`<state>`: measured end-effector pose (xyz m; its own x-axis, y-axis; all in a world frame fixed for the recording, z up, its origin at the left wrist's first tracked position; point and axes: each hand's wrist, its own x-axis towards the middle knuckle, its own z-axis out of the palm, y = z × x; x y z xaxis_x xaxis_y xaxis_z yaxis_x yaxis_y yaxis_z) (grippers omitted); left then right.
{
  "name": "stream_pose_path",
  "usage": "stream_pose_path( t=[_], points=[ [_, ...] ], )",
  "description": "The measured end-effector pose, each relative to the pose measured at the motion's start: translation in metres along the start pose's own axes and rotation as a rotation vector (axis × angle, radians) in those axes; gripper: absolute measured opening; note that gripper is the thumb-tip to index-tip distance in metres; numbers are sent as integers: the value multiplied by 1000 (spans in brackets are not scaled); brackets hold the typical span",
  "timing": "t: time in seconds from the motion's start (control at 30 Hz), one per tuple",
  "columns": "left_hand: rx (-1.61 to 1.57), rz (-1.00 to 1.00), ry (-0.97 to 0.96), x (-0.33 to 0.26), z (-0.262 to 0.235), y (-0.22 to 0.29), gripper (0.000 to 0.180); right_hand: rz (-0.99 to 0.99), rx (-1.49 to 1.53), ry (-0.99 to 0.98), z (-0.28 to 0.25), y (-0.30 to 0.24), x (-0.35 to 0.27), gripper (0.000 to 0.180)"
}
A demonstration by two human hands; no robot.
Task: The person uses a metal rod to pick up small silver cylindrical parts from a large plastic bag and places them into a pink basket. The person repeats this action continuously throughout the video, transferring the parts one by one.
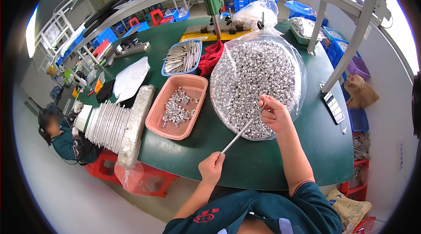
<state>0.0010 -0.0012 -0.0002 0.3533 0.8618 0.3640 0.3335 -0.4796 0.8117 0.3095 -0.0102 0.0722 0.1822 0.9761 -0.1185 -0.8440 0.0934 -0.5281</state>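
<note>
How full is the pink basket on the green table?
The pink basket is partly full: small silver pieces lie heaped in its middle, with bare pink showing around them.

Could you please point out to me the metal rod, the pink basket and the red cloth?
Metal rod (241, 131): head view, middle of its shaft.
Pink basket (186, 81): head view, inside of its far wall.
Red cloth (211, 58): head view, middle of its folds.
</note>
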Motion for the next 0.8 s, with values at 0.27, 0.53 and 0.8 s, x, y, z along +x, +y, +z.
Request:
stream_pose_path(
  t=[0.27,0.53,0.8],
  points=[
    [-80,-68,3,2,2,0,12,-111,-435,138,25,17,-6,20],
    [-122,-94,12,0,2,-1,12,-132,-156,285,3,-10,-4,24],
    [17,-9,-29,0,1,3,12,-224,272,240,-10,-2,10,31]
  ],
)
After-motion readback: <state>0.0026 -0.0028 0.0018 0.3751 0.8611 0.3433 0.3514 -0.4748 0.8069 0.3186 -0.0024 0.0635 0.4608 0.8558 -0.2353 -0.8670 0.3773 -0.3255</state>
